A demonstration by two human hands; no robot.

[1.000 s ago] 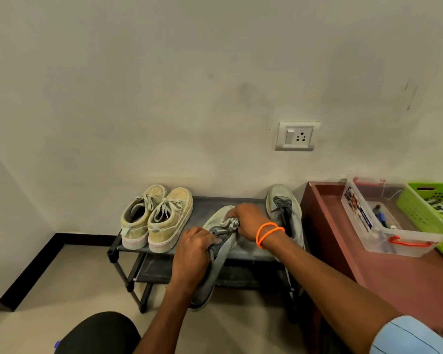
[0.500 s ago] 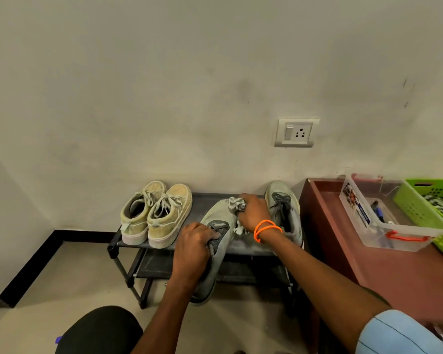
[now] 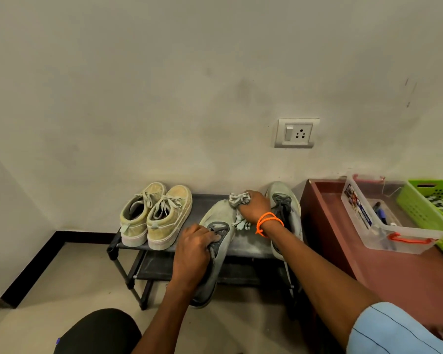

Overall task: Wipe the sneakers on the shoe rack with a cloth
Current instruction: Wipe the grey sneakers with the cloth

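Setting: pale plaster wall across the upper frame, with a white switch-and-socket plate right of centre; below it a low black two-tier shoe rack on a beige floor.
Held shoe: grey lace-up sneaker, toe on the rack's top shelf at mid-frame, heel hanging off the front edge toward the bottom of the frame.
Long axis: runs from the toe, upper right, down to the heel, lower left.
Left hand: left hand curled round the sneaker's laced middle and heel half, steadying it.
Right hand: right hand bunching a crumpled grey cloth in closed fingers at the toe; an orange cord bracelet sits on the wrist.
Key relation: the cloth lies at the toe end, up-frame from the left hand's grip, so a wipe would likely travel along the axis toward that hand; the right hand is nearer the unwiped toe.
Count, grey sneakers: two; the second grey sneaker lies just right of the right hand.
Count, tan sneakers: two, a pair of tan suede lace-up sneakers at the shelf's left end.
Count, cloths: one.
Right edge: reddish-brown table bearing one clear plastic box and one green plastic basket.
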